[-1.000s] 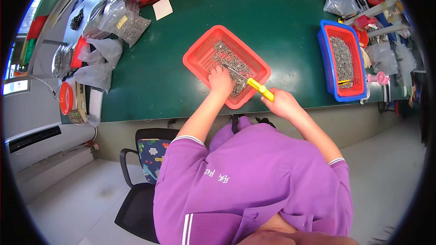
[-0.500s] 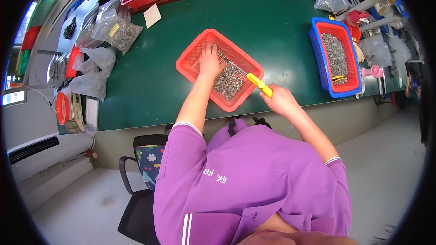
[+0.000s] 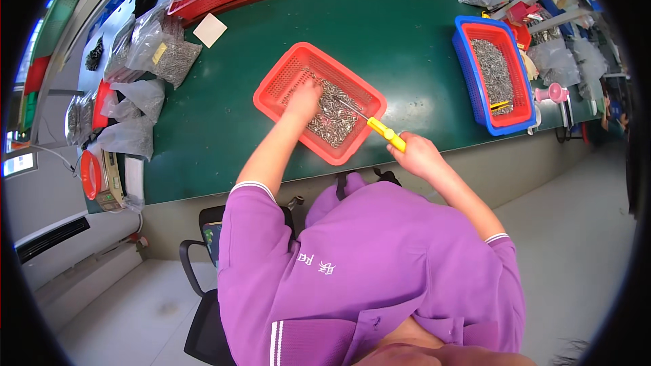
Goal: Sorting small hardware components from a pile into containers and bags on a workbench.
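A red perforated plastic basket (image 3: pixel 364 85) sits on the green tabletop, its floor spread with many small metal pieces (image 3: pixel 337 124) that look like screws or similar fasteners. My left hand (image 3: pixel 304 100) reaches over its near left side, fingers curled down among the pieces. What those fingers hold, if anything, is hidden. In my right hand (image 3: pixel 418 154), just outside the near right rim, is the handle end of a yellow-handled tool (image 3: pixel 386 133). Its thin metal shaft slants left over the rim into the basket, with the tip near the pieces; the exact kind of tool cannot be made out.
On the right stands a blue basket (image 3: pixel 466 74) with a red one nested in it, full of metal pieces. Plastic bags of parts (image 3: pixel 175 61) crowd the left side near a scale (image 3: pixel 110 179). A white card (image 3: pixel 210 30) lies behind. An office chair (image 3: pixel 203 312) stands at lower left.
My left hand has gone from spread fingers to curled ones and sits slightly lower left. The tool's tip has shifted a little within the basket. The whole view has shifted slightly.
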The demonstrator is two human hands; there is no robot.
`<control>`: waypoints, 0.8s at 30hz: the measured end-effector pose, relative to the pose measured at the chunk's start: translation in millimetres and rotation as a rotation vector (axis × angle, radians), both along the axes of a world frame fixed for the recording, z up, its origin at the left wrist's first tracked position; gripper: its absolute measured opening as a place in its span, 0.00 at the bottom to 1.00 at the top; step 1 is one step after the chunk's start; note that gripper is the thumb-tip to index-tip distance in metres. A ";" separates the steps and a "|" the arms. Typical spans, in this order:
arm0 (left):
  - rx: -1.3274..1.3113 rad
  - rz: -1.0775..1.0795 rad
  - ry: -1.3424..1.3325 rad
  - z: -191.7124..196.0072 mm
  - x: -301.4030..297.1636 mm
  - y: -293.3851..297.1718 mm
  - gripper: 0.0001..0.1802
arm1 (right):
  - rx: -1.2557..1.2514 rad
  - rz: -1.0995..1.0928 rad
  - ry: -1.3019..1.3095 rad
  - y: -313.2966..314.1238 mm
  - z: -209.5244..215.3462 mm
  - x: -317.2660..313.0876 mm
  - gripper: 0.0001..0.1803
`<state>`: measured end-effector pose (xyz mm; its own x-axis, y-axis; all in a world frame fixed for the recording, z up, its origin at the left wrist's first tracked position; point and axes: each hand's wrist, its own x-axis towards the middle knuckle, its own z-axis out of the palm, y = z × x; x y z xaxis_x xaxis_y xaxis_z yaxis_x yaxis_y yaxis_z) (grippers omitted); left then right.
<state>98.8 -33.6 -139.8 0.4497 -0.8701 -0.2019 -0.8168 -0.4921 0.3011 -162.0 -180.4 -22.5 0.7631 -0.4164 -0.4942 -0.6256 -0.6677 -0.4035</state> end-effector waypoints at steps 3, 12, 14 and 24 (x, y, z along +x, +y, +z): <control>-0.135 0.204 -0.102 3.4 34.9 14.5 0.18 | -0.009 -0.017 -0.019 1.5 -1.3 -4.3 0.20; -0.099 -0.226 -0.061 12.2 -4.6 11.3 0.32 | 0.019 -0.022 -0.022 5.8 2.3 -13.5 0.21; -0.056 -0.108 -0.478 -3.7 16.8 17.3 0.17 | 0.017 -0.018 -0.006 6.1 4.1 -13.1 0.21; -0.148 -0.415 -0.152 13.9 -5.8 7.3 0.25 | 0.010 0.042 0.050 -2.2 22.6 -31.4 0.19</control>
<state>93.0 -26.3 -126.0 0.0725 -0.9972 -0.0210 -0.9760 -0.0752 0.2046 -193.3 -182.6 0.1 0.7544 -0.3792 -0.5359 -0.6164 -0.6898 -0.3797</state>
